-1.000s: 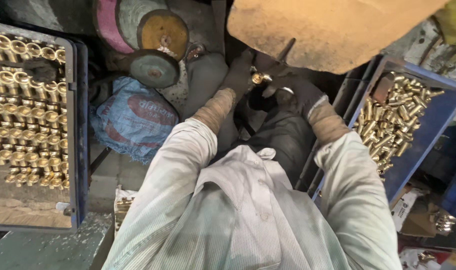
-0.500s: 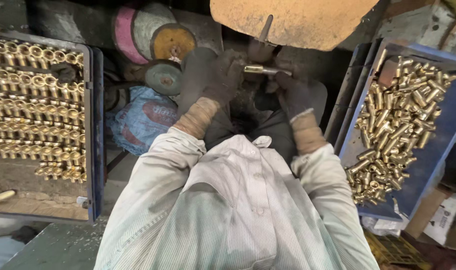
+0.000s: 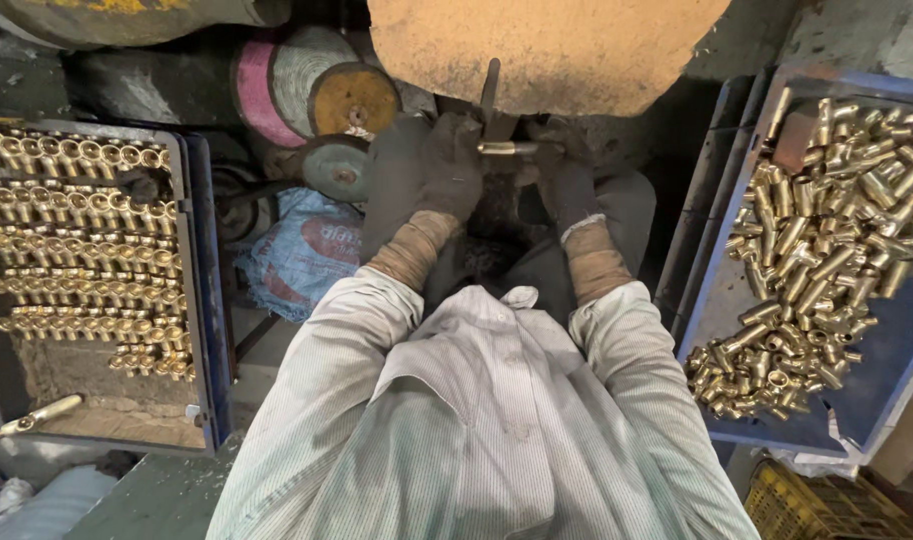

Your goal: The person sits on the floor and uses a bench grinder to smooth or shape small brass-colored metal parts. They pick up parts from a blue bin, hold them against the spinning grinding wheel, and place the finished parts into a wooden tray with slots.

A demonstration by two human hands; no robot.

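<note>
Up close: both gloved hands, left hand (image 3: 429,170) and right hand (image 3: 562,175), clamped on either end of a small brass fitting (image 3: 505,148), pressed just under the rim of a tan buffing wheel (image 3: 547,50). Rows of polished fittings in the left tray (image 3: 202,300); loose brass pieces heaped in the blue crate (image 3: 722,300) at right.

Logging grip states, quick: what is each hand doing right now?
Left hand: gloved, closed on one end of the brass fitting.
Right hand: gloved, closed on the fitting's other end, under the buffing wheel.
</note>
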